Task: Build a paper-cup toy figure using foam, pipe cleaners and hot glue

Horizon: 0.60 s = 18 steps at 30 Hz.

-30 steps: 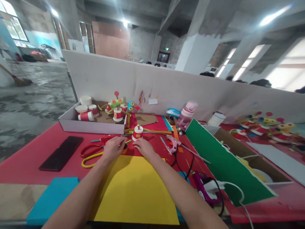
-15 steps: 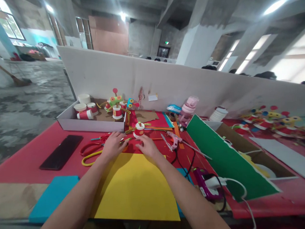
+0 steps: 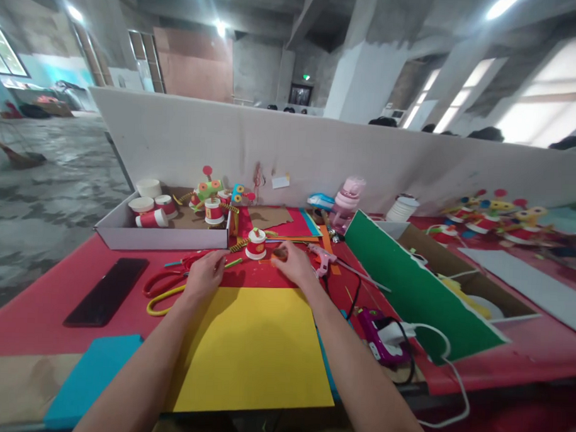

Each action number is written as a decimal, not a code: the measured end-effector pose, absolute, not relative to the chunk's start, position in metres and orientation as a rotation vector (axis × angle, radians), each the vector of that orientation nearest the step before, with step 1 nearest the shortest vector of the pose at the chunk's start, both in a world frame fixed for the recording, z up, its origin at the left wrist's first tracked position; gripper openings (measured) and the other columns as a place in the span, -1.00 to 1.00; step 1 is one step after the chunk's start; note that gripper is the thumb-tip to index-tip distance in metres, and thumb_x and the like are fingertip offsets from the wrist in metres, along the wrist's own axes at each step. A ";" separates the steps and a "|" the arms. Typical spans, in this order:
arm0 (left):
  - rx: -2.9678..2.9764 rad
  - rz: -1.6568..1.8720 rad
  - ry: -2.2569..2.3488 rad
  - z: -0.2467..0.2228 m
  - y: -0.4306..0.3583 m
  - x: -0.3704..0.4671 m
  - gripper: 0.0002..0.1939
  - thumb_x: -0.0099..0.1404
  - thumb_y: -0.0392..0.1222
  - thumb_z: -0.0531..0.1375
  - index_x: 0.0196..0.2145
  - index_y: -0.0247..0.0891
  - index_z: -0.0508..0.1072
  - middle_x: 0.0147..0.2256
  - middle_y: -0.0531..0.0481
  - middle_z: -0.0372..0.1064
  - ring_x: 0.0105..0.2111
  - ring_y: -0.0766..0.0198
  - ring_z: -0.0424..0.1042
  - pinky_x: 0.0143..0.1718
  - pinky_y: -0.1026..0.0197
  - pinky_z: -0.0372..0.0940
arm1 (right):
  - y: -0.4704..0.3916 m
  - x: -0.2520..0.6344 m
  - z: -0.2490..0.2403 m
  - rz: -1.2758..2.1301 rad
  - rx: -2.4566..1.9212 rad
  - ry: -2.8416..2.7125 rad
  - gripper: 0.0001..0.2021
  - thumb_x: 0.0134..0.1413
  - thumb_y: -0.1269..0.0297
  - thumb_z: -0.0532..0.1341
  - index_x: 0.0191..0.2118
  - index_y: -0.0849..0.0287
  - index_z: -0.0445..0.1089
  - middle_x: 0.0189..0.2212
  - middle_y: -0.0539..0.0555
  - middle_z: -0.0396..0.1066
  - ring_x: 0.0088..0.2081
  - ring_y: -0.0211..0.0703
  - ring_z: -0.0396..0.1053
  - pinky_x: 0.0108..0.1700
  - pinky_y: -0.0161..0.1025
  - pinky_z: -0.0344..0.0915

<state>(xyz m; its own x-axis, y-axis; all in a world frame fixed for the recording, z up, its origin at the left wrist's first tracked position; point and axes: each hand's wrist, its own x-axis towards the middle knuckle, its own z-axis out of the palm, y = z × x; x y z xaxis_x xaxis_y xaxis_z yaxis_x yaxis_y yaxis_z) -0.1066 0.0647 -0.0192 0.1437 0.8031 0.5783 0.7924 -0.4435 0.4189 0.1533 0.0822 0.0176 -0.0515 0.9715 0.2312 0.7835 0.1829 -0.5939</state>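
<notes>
My right hand (image 3: pixel 293 264) pinches a small orange-brown piece (image 3: pixel 280 254), its exact kind hard to make out, just right of a red and white paper cup (image 3: pixel 255 245). That cup stands upside down, with a coiled yellow and black arm on its left. My left hand (image 3: pixel 205 274) has its fingers curled together; whatever they may hold is hidden. Beside its fingertips lies a thin green stick (image 3: pixel 233 262). Scissors with red and yellow handles (image 3: pixel 164 307) lie left of this hand. A yellow sheet (image 3: pixel 252 353) spreads under my forearms.
A white box (image 3: pixel 162 239) with paper cups and cup figures stands back left. A phone (image 3: pixel 106 291) lies at left. To the right are a pink glue gun (image 3: pixel 323 258), a purple power strip (image 3: pixel 382 338) with cables, and a green-sided box (image 3: pixel 422 290). A pink bottle (image 3: pixel 347 202) stands behind.
My hands have moved apart. The orange piece, earlier by my left hand, is now in my right fingers. My left fingers have curled in, and the view has shifted slightly right.
</notes>
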 end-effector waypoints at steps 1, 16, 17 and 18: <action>2.380 1.205 1.638 -0.020 0.066 -0.106 -0.72 0.31 -0.24 0.05 -0.10 -0.19 0.48 -0.17 -0.07 0.54 -0.22 0.16 0.51 -0.17 0.18 0.36 | 0.089 0.166 0.018 0.365 -1.721 -1.817 -0.74 -0.02 0.23 0.30 -0.17 0.12 0.35 -0.27 0.03 0.50 -0.22 -0.13 0.43 -0.20 -0.27 0.25; 2.552 0.962 1.410 -0.018 0.061 -0.101 -0.76 0.22 -0.32 0.07 -0.26 -0.17 0.52 -0.31 -0.07 0.48 -0.30 0.19 0.44 -0.25 0.19 0.32 | 0.095 0.153 0.007 0.202 -1.660 -2.004 -0.81 0.21 0.24 0.12 -0.13 0.15 0.40 -0.18 0.12 0.45 -0.17 -0.11 0.39 -0.12 -0.25 0.24; 2.583 0.890 1.408 -0.018 0.061 -0.099 -0.77 0.18 -0.35 0.09 -0.32 -0.17 0.53 -0.35 -0.08 0.46 -0.32 0.18 0.43 -0.26 0.18 0.31 | 0.090 0.151 0.006 0.226 -1.615 -2.099 -0.81 0.24 0.25 0.08 -0.20 0.14 0.43 -0.24 0.10 0.46 -0.20 -0.13 0.39 -0.13 -0.27 0.23; 2.606 0.851 1.431 -0.018 0.061 -0.097 -0.78 0.15 -0.36 0.10 -0.36 -0.17 0.53 -0.38 -0.09 0.44 -0.33 0.16 0.41 -0.26 0.17 0.30 | 0.087 0.149 0.005 0.238 -1.581 -2.188 -0.79 0.26 0.26 0.07 -0.25 0.13 0.45 -0.28 0.08 0.47 -0.22 -0.14 0.39 -0.13 -0.28 0.23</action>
<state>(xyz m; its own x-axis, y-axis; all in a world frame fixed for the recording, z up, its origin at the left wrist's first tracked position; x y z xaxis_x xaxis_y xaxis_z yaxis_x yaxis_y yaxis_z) -0.0973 0.0614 -0.0180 0.4208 0.7930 0.4405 0.7658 -0.5709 0.2962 0.1492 0.0873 0.0050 -0.2587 0.9357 0.2401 0.8620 0.3357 -0.3798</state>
